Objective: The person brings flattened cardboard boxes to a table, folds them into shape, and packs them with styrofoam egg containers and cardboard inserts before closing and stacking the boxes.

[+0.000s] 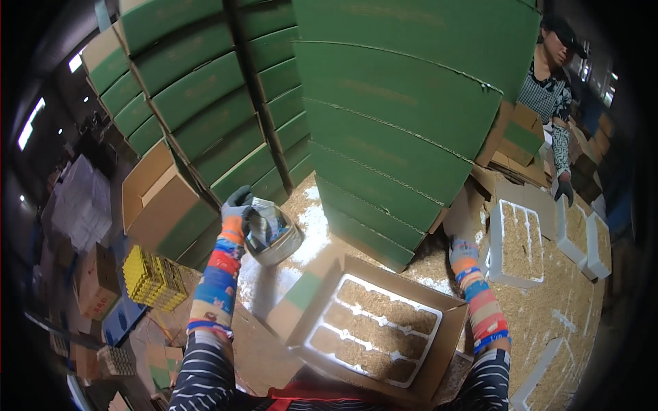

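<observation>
1. Well to the left of the open carton [439,356], a yellow stack of egg trays [152,277] sits on the floor beside a brown box [161,205].
2. My left hand [238,205], gloved, has its fingers wrapped around the rim of a small scoop basket [274,236], held up just left of the carton and above the husk-strewn floor.
3. The carton lies open in front of me, a white foam tray [373,329] inside it with its rows filled with husk.
4. My right hand [462,250] reaches past the carton's right corner toward the green box stack [404,130]; I cannot tell how its fingers are set.
5. I judge that I am at the packing-fill step; next I must bring the basket over the carton steadily.
6. Farther right, another foam tray [517,243] waits, and a co-worker's gloved hand [564,188] hangs above it.
</observation>
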A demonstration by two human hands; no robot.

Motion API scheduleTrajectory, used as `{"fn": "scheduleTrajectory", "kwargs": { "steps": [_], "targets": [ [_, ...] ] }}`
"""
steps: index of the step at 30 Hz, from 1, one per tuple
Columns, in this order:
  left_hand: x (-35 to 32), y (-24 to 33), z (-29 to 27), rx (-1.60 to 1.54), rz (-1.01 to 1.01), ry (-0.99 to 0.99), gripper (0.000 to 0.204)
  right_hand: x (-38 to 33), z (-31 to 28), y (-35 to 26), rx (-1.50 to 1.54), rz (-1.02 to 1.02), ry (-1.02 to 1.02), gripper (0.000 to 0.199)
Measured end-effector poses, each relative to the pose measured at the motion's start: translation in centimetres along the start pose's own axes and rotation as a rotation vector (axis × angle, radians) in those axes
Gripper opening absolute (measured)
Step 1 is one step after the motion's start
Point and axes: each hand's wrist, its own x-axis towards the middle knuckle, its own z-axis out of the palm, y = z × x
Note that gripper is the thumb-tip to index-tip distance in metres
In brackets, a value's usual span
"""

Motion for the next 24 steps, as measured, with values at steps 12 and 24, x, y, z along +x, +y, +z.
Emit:
{"fn": "scheduleTrajectory", "kwargs": {
  "steps": [12,24],
  "targets": [
    [-1.8,4.7,4.7,-0.398,0.083,-0.035,0.039,-21.9,-18.3,0.9,1.051,0.506,0.434,0.026],
    [-17.2,16.3,8.5,0.468,0.922,-0.442,0.022,-28.5,-22.2,-12.9,0.197,-0.670,-0.076,0.007]
  ]
}}
